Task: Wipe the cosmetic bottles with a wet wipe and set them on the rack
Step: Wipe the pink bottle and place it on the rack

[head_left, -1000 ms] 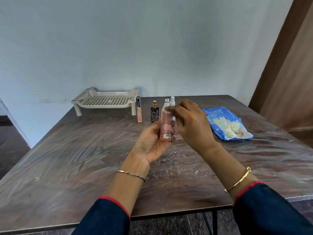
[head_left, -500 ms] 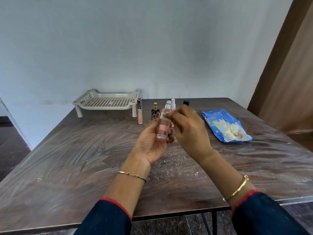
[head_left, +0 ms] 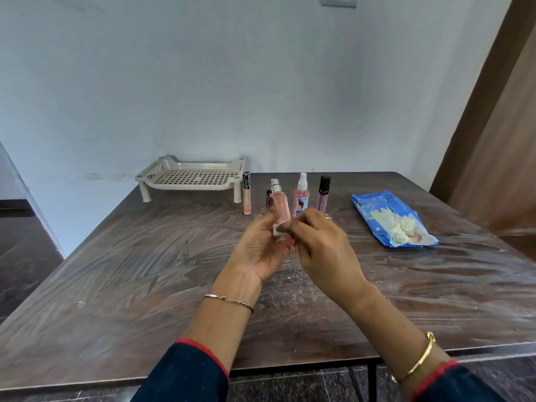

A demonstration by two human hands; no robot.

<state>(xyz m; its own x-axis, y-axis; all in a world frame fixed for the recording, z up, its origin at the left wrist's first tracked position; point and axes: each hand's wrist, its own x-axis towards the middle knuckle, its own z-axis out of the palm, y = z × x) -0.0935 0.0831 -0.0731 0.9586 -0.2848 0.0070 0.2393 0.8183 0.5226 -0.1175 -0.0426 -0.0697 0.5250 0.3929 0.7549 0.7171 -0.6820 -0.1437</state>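
Head view: my left hand [head_left: 258, 250] grips the pink bottle [head_left: 279, 211]; my right hand [head_left: 322, 250] pinches a wipe [head_left: 280, 227] against it.

Illumination: soft, even daylight; no hard shadows. Table [head_left: 145, 271] surface shows pale streaky sheen, strongest toward right edge. Hands slightly motion-blurred. Wide-angle distortion bends the table's edges and door frame [head_left: 478, 111].

I am seeing the small dark bottle [head_left: 269, 195] at frame centre hiding behind the pink clear plastic bottle [head_left: 280, 211], only its edge showing. My right hand [head_left: 322, 250] is covering that bottle's lower side; whether it is pinching a wipe is blurring out. The grey wall switch plate [head_left: 338, 0] is getting cut off at the top edge.
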